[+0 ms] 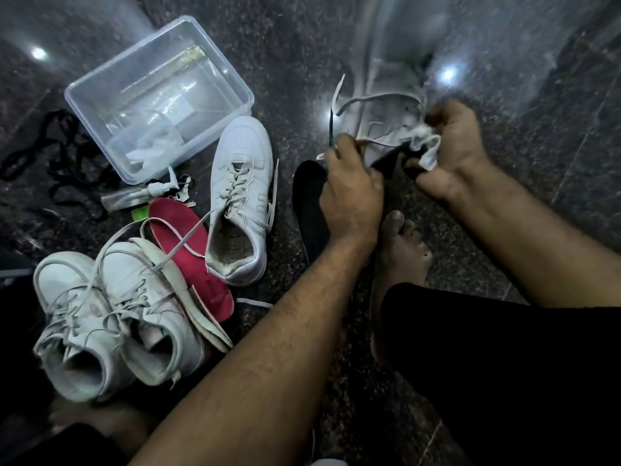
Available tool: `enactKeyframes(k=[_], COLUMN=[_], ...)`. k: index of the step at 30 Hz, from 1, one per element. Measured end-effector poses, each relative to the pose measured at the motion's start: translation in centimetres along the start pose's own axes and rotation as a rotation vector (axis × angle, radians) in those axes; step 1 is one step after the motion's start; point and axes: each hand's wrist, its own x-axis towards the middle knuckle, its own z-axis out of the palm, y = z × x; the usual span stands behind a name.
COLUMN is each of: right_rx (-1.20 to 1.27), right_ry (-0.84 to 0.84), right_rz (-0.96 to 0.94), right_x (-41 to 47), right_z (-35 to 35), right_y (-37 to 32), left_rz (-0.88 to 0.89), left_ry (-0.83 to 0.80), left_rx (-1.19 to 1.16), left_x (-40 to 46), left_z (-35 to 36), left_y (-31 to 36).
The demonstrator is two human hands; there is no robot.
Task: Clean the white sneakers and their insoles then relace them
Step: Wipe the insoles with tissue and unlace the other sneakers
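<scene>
A white sneaker (386, 126) is held up off the floor at the upper right, its loose laces trailing. My left hand (353, 193) grips its near side. My right hand (450, 142) holds a crumpled white cloth (426, 144) against the shoe's opening. A black insole (311, 203) lies on the floor under my left hand. Another white sneaker (240, 196) stands laced at the centre. Two more white sneakers (111, 314) lie at the lower left, with a red insole (191, 250) and a pale insole (188, 290) beside them.
A clear plastic box (158, 95) with white cloths inside sits at the upper left on the dark polished floor. A small spray bottle (134, 196) lies before it. Black laces (53, 153) trail at the far left. My bare foot (400, 257) and black-clad leg occupy the lower right.
</scene>
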Motion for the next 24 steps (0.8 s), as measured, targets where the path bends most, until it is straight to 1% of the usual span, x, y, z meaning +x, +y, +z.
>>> enactKeyframes(k=[2, 3, 4, 5, 6, 8, 9, 12, 13, 14, 16, 18, 19, 21, 23, 24], right_rx=[0.006, 0.032, 0.016, 0.04, 0.028, 0.056, 0.038, 0.04, 0.014, -0.039, -0.063, -0.007, 0.048, 0.105, 0.133, 0.145], right_ry=[0.028, 0.086, 0.097, 0.054, 0.056, 0.01, 0.009, -0.065, -0.09, -0.07, -0.048, -0.017, -0.006, -0.057, -0.066, -0.065], right_rz=[-0.018, -0.003, -0.003, 0.01, 0.024, 0.013, 0.02, -0.011, 0.006, -0.002, 0.001, -0.01, 0.012, 0.041, 0.014, -0.004], right_x=[-0.1, 0.2, 0.1, 0.6, 0.9, 1.1, 1.5, 1.9, 1.9, 2.1, 2.5, 2.3, 2.0, 1.9, 2.3, 2.6], right_z=[-0.5, -0.6, -0.6, -0.8, -0.9, -1.3, -1.6, -2.2, -2.1, -2.5, -3.3, -3.3, -3.3, -3.9, -4.4, -4.7], right_y=[1.5, 2.0, 2.4, 2.5, 2.1, 1.3, 0.9, 0.0, 0.2, 0.5, 1.5, 2.1, 2.1, 1.2, 0.7, 0.6], left_rz=[0.017, 0.01, 0.0, -0.008, -0.009, -0.002, -0.002, 0.01, 0.0, -0.018, -0.141, -0.333, -0.398, -0.498, -0.616, -0.681], left_ry=[0.024, 0.007, -0.022, -0.053, -0.077, -0.086, -0.074, 0.024, 0.047, 0.044, -0.065, -0.208, -0.249, -0.28, -0.347, -0.388], left_rx=[0.075, 0.092, 0.082, 0.045, -0.003, -0.075, -0.107, -0.181, -0.187, -0.197, -0.246, -0.364, -0.439, -0.641, -0.928, -1.028], left_x=[0.9, 1.3, 1.5, 1.5, 1.4, 1.1, 0.9, 0.5, 0.4, 0.4, 0.9, 1.4, 1.4, 1.3, 1.3, 1.4], left_z=[-0.3, -0.3, -0.2, -0.2, -0.1, 0.0, 0.0, 0.2, 0.2, 0.3, 0.7, 1.2, 1.3, 1.6, 1.0, 0.7], left_y=[-0.5, -0.9, -1.3, -1.6, -1.9, -2.1, -1.9, -1.1, -0.8, -0.8, -1.5, -2.5, -2.8, -2.8, -1.4, -0.7])
